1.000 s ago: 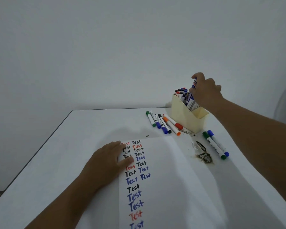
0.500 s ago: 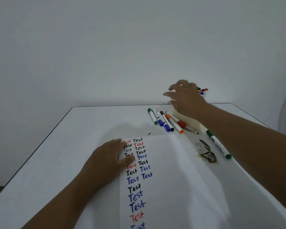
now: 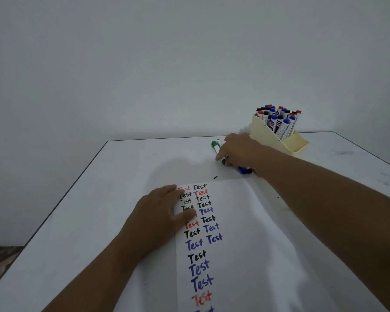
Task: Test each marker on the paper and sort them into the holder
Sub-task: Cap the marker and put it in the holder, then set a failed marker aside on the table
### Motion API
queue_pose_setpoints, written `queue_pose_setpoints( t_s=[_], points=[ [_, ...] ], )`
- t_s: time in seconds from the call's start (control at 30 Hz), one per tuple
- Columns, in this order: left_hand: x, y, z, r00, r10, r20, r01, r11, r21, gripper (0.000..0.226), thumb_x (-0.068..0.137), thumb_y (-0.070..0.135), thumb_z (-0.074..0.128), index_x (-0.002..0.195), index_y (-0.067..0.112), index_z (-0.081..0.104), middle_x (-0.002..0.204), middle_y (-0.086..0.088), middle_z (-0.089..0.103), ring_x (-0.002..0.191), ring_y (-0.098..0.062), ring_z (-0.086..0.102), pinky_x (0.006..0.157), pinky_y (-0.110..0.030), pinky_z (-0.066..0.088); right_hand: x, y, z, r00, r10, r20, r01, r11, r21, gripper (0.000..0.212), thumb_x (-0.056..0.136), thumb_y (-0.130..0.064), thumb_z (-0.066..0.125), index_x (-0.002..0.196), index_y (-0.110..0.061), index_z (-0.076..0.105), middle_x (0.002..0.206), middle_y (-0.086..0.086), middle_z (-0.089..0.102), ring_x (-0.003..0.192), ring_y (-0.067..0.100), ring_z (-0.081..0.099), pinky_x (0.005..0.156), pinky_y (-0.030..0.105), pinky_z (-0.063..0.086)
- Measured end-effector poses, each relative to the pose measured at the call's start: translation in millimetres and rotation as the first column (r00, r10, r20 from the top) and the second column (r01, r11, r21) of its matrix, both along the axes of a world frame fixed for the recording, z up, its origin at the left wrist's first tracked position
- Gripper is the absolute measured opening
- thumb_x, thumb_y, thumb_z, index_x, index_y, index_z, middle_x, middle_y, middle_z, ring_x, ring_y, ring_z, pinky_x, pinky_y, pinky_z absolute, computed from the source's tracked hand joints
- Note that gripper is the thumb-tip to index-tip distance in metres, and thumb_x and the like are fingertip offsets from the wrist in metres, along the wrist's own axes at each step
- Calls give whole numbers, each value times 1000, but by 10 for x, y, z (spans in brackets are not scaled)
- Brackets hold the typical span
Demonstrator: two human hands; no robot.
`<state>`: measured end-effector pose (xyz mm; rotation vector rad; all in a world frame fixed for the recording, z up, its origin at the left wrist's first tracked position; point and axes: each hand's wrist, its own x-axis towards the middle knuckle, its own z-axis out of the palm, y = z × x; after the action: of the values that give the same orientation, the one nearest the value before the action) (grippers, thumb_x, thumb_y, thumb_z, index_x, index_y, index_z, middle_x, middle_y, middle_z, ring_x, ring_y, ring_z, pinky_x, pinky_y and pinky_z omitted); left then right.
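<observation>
A white paper sheet [image 3: 245, 221] with several handwritten "Test" words in black, red and blue lies on the table. My left hand [image 3: 160, 210] presses flat on its left edge. A cream holder [image 3: 282, 143] at the back right is packed with several markers [image 3: 277, 118] with blue, black and red caps. Loose markers lie on the table left of the holder. My right hand [image 3: 239, 152] is down over them, fingers curled, fingertips on a green marker [image 3: 215, 147]. Blue and black marker ends [image 3: 243, 170] stick out beneath the hand. Whether the fingers grip anything is hidden.
The white table [image 3: 122, 199] has its left edge running diagonally and its far edge against a plain wall. A small dark speck [image 3: 215, 177] lies just beyond the paper's top edge. Faint smudges [image 3: 385, 179] mark the far right of the table.
My right hand left the holder, swung left and came down onto the loose markers beside it. The left hand stayed on the paper. The view shifted, so the holder now shows in full.
</observation>
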<state>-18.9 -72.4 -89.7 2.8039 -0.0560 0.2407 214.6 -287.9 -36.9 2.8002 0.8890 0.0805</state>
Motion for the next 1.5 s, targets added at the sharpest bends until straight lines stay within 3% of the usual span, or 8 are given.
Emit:
queue_pose_setpoints(
  t_s=[0.23, 0.4, 0.5, 0.6, 0.73, 0.87, 1.2, 1.5],
  points=[
    [8, 7, -19, 1000, 2, -19, -3, 999, -35, 80, 84, 79, 41, 150, 34, 32, 158, 13, 31, 144, -9, 28, 119, -36, 22, -96, 32, -27, 991, 137, 8, -137, 988, 73, 31, 93, -37, 67, 123, -44, 69, 122, 1, 63, 125, 26, 51, 92, 33, 40],
    [-32, -16, 10, 999, 11, 40, -4, 987, -163, 82, 85, 72, 51, 153, 34, 21, 161, 13, 22, 146, -9, 22, 118, -34, 20, -486, 55, 142, 974, 224, -16, -202, 905, 373, 25, 99, -30, 61, 122, -35, 70, 106, 1, 68, 107, 20, 60, 89, 37, 49],
    [-47, -10, 6, 993, -1, 122, 27, 976, -215, 87, 85, 71, 54, 154, 37, 12, 163, 17, 9, 147, -1, 8, 117, -26, 13, -882, 54, 280, 961, 250, -118, -107, 730, 675, 21, 100, -19, 61, 114, -29, 73, 99, -12, 71, 87, -1, 61, 82, 23, 47],
    [-96, -52, 26, 975, -23, 222, 70, 976, -205, 86, 89, 65, 52, 156, 35, 6, 162, 20, 4, 141, 10, 0, 113, -20, 7, -1287, 38, 369, 900, 369, -232, 8, 519, 855, 22, 101, -7, 56, 108, -19, 73, 93, -7, 73, 86, 5, 70, 77, 26, 57],
    [-167, -95, 53, 954, 10, 300, 78, 957, -280, 54, 101, 45, 46, 149, 29, 29, 145, 12, 41, 131, 2, 39, 111, -23, 34, -1685, 23, 372, 816, 492, -304, 151, 325, 933, 24, 103, -3, 51, 110, -14, 71, 92, -1, 76, 88, 22, 75, 79, 34, 62],
    [-239, -92, 77, 952, 23, 305, 75, 949, -306, 16, 102, 41, 38, 108, 29, 47, 93, 16, 55, 87, 0, 55, 68, -12, 42, -1926, 74, 285, 727, 572, -380, 357, 157, 921, 22, 101, -14, 55, 116, -15, 71, 100, 6, 75, 88, 25, 71, 83, 41, 61],
    [-347, -50, 103, 905, -45, 423, 218, 902, -372, 28, 100, 49, 43, 110, 30, 62, 79, 13, 65, 69, -12, 62, 57, -24, 46, -2117, 285, 148, 753, 460, -470, 433, 192, 881, 15, 97, -17, 63, 98, -26, 75, 73, -9, 68, 74, 9, 62, 79, 32, 59],
    [-271, -23, 114, 928, -15, 373, 181, 892, -414, 23, 95, 53, 54, 103, 35, 66, 70, 9, 65, 63, -15, 61, 55, -29, 48, -2112, 271, 62, 767, 423, -483, 466, 151, 872, 17, 100, -16, 58, 99, -25, 73, 82, 2, 67, 75, 15, 61, 81, 33, 58]
  ],
)
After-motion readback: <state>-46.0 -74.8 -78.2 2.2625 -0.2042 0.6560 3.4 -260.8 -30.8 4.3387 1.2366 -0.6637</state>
